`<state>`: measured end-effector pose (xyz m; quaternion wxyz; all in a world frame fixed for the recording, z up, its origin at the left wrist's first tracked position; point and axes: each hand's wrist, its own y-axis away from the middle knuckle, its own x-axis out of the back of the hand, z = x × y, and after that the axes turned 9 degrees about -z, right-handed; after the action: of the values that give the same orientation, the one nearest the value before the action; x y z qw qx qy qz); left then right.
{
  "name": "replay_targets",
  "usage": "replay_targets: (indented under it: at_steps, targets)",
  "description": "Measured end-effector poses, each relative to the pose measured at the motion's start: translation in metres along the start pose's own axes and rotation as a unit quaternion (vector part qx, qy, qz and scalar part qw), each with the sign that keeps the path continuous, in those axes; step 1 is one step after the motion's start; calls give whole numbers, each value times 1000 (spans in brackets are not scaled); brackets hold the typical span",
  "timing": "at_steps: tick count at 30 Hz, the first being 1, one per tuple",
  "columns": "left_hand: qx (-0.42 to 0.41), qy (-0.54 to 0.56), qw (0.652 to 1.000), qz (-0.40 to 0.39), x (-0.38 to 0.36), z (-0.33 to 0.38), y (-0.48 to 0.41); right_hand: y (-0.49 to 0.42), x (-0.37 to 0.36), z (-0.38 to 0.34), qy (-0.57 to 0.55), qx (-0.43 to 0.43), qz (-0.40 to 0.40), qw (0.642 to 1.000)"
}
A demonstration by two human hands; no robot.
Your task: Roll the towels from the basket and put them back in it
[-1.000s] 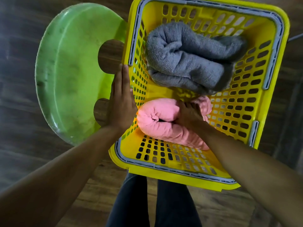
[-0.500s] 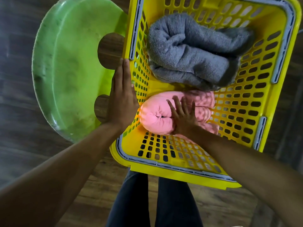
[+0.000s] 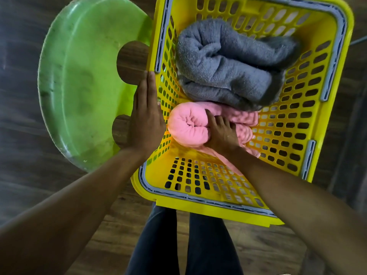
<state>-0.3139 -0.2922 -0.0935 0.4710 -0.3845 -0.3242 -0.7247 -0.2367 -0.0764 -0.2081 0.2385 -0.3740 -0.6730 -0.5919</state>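
Furthest left sits a green plastic stool [image 3: 79, 86] on the wooden floor [image 3: 23, 135], the yellow basket [image 3: 198, 207] lying partly over its edge. The left hand [image 3: 146, 124] is pressed flat against the outside of the basket's left wall, fingers straight and together, pointing away from the person; its grip closes on nothing, and I judge it is there to brace the basket so it does not slide while the other hand works. Inside, just past that wall, the rolled pink towel [image 3: 187, 126] lies on the basket floor, its spiral end facing up and left. The right hand [image 3: 222, 135] reaches down over the near rim, arm slanting in from the lower right, palm on the roll and fingers curled over its top, clasping it, seemingly to tuck it snugly. Behind it and touching it, the rolled grey towel [image 3: 228, 64] fills the far end.
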Motion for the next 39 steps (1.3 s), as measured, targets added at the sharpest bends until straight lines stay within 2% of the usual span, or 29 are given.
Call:
replay_targets:
  at_steps: [4, 8, 10, 13, 15, 18, 22, 25, 27, 28, 31, 32, 33, 34, 39]
  targets:
    - [0, -6, 1000, 0, 1, -1, -1, 13, 16, 5, -57, 39, -50, 996]
    - [4, -8, 1000, -1, 2, 0, -1, 23, 37, 7, -53, 47, -39, 997]
    - [3, -10, 1000, 0, 2, 1, -1, 27, 50, 3, -16, 45, 3, 999]
    - [5, -13, 1000, -1, 2, 1, 0, 30, 65, -1, 91, 78, 121, 985]
    - [4, -13, 1000, -3, 2, 0, -1, 27, 64, 0, 136, 98, 151, 974]
    - [2, -17, 1000, -1, 2, 0, -1, 16, 47, 5, 132, 81, 81, 985]
    - [2, -16, 1000, -3, 1, -1, 0, 6, 15, 2, 106, 4, -6, 994]
    - [3, -17, 1000, -1, 1, -2, 0, 4, 25, -3, 112, -16, -73, 991]
    - [1, -12, 1000, -4, 2, -1, 1, 11, 50, -6, 75, -15, -107, 991]
    - [2, -12, 1000, -5, 2, -1, 1, 14, 68, -6, 34, 3, -72, 997]
    - [1, -11, 1000, -7, 3, 0, 0, 15, 131, -1, -57, 41, 160, 985]
    - [0, -11, 1000, -8, 3, 0, 0, 8, 150, 4, -62, 28, 205, 976]
    - [1, -10, 1000, -8, 3, 0, 0, -2, 166, 10, -59, 12, 215, 975]
    - [3, -8, 1000, -7, 3, 0, -1, -16, 179, 17, -48, 0, 195, 980]
    - [10, -3, 1000, -6, 1, -1, -1, -78, 192, 35, 34, -13, -4, 999]
